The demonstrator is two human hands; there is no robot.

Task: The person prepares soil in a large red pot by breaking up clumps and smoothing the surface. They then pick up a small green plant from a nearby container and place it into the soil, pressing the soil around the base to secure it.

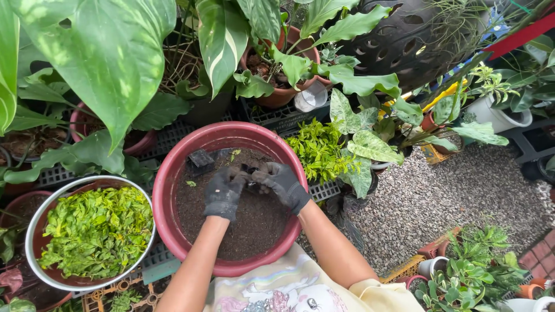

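Both my hands wear dark gloves and meet over a big red basin (173,173) filled with dark soil (254,225). My left hand (224,192) and my right hand (281,184) are closed together on a small black pot (252,177) held just above the soil. Another small black pot (200,160) lies on the soil at the basin's far left side. A few green leaf bits sit on the soil near it.
A metal bowl (87,284) heaped with cut green-yellow leaves stands left of the basin. Potted plants with large leaves crowd the back and left. A small yellow-green plant (319,151) and gravel ground (439,196) lie to the right, with more pots at the lower right.
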